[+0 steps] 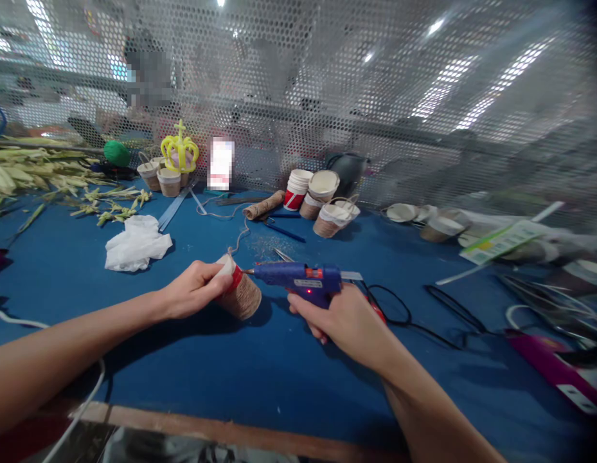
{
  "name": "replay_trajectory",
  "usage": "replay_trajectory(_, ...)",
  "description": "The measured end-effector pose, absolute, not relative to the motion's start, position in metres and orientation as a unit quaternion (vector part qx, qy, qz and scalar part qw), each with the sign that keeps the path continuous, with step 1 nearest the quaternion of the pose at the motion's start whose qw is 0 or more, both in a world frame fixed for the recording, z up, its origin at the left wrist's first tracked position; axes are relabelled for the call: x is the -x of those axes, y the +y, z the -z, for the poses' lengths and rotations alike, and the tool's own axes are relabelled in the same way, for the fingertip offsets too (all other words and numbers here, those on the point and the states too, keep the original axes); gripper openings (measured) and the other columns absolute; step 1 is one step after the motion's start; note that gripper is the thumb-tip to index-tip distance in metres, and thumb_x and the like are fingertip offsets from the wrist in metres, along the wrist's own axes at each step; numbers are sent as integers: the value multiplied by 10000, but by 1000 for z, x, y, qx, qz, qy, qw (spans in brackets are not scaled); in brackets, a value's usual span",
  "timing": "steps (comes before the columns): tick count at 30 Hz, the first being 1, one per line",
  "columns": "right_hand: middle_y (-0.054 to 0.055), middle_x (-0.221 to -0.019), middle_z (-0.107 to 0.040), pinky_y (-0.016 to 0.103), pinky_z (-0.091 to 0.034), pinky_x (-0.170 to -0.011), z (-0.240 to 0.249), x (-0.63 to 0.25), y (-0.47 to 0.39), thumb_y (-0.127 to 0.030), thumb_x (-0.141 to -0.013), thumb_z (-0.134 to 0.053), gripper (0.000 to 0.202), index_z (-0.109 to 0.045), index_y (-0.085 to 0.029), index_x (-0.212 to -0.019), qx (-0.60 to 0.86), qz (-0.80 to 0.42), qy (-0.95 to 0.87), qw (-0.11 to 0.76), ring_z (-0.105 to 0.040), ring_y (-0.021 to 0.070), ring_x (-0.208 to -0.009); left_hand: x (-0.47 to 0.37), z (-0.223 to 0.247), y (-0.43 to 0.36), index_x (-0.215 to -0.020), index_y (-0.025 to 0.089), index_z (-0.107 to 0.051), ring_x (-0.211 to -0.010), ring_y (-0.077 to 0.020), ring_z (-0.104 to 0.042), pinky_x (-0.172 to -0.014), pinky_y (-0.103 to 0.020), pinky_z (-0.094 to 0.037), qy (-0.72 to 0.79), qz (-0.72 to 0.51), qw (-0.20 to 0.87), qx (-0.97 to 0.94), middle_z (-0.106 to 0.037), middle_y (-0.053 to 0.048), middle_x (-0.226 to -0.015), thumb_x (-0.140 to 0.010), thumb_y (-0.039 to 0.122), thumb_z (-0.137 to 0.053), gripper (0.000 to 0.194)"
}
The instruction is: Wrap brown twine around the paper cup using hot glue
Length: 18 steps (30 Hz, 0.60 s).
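Observation:
Tilted above the blue table, a paper cup is partly wrapped in brown twine, with a red and white band bare near its rim. My left hand is closed around the rim end. A blue hot glue gun with a lit red light is gripped in my right hand. Its nozzle points left and meets, or nearly meets, the cup's red band; I cannot tell if they touch. A clear glue stick juts from its back. From the cup a strand of twine runs up to a twine roll.
Scissors and a blue pen lie beyond the glue gun. Stacked cups and twine-wrapped cups stand behind. White crumpled plastic lies left. A black cord trails toward a purple power strip. Perforated metal screen closes the back.

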State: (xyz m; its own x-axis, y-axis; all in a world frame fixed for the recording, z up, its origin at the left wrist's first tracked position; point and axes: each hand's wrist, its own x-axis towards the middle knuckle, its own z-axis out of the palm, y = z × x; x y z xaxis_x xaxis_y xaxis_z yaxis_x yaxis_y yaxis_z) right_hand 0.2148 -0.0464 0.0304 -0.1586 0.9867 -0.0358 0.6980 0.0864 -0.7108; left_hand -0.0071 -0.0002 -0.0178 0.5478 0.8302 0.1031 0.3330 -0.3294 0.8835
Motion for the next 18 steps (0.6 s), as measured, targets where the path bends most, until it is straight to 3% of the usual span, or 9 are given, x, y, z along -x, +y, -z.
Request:
replay_trajectory(5,-37,-363,-470,212,-424,-428,-36,-219,-46,-356,-780,-479,325,-549,-151,-538,590,-362,-687,222,-457,83,-347,12,17,4,-784,84,-596,-636,-140,-495,-598,-231,-428,320,-262,422,-807,-572,-36,-690,-828,366,-325,394)
replay_trajectory(18,-48,-367,-476,204,-422,-397,-37,-219,-51,-333,-769,-494,278,-533,-178,-541,588,-373,-682,223,-484,92,-362,13,16,3,-777,68,-598,-608,-127,-482,-570,-217,-415,314,-265,415,-811,-548,-33,-660,-831,342,-328,388)
